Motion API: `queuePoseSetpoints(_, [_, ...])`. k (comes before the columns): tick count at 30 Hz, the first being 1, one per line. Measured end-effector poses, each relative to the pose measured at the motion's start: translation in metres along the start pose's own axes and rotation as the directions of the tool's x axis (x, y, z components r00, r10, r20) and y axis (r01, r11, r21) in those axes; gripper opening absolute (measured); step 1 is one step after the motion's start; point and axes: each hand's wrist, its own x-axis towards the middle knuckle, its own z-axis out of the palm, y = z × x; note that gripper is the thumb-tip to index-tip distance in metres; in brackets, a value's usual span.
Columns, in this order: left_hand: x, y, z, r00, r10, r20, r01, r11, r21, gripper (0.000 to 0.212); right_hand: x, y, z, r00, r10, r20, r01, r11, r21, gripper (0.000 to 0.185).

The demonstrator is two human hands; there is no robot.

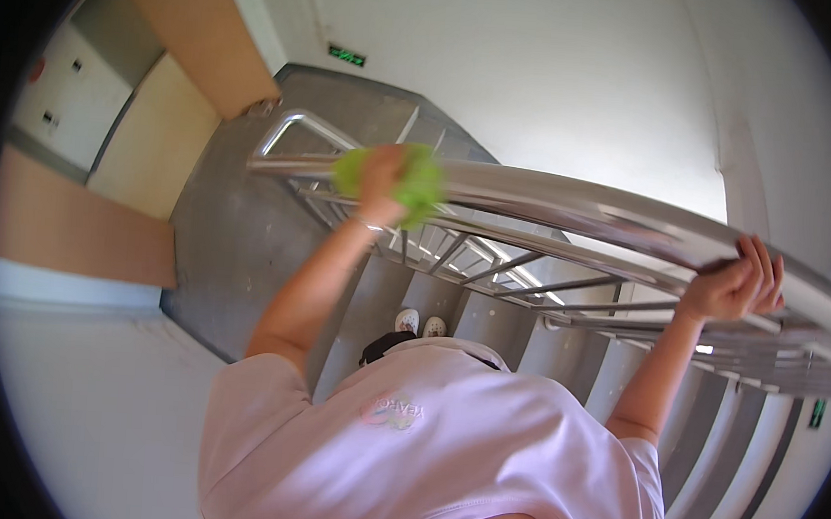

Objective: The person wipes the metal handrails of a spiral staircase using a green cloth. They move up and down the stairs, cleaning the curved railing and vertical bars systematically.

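A bright green cloth (423, 185), blurred by motion, is under my left hand (383, 179) on top of the round stainless steel handrail (555, 197). The cloth spreads out on both sides of the hand. Farther along the same rail, at the right, my right hand (731, 282) rests against its near edge with curled fingers, and the palm is hidden. No cloth shows at that hand.
Thin metal balusters (501, 267) stand below the handrail. Grey stair steps (497, 321) lie under me, with my white clogs (407, 321) on them. A grey landing (225, 219) extends at the left beside a wood-coloured panel (90, 218). Green exit signs (346, 55) are on the walls.
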Motion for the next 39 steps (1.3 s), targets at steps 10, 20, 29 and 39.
queuePoseSetpoints(10, [0.014, 0.082, 0.028, 0.957, 0.286, -0.04, -0.284, 0.957, 0.056, 0.053, 0.005, 0.011, 0.004, 0.995, -0.097, -0.019, 0.096, 0.993, -0.073, 0.035])
queuePoseSetpoints(20, [-0.035, -0.132, -0.065, 0.98, -0.133, -0.15, 0.174, 0.938, 0.301, 0.024, 0.012, 0.013, 0.011, 0.963, -0.217, -0.162, 0.209, 0.976, -0.067, 0.04])
queuePoseSetpoints(29, [-0.045, -0.176, -0.036, 0.677, -0.461, -0.573, 0.447, 0.877, -0.177, 0.024, 0.001, 0.021, 0.021, 0.973, -0.17, -0.158, 0.172, 0.985, 0.001, 0.039])
queuePoseSetpoints(39, [0.025, 0.126, 0.045, 0.99, 0.133, 0.044, -0.136, 0.987, 0.08, 0.029, 0.003, 0.009, 0.003, 0.981, -0.103, -0.166, 0.115, 0.991, 0.062, 0.036])
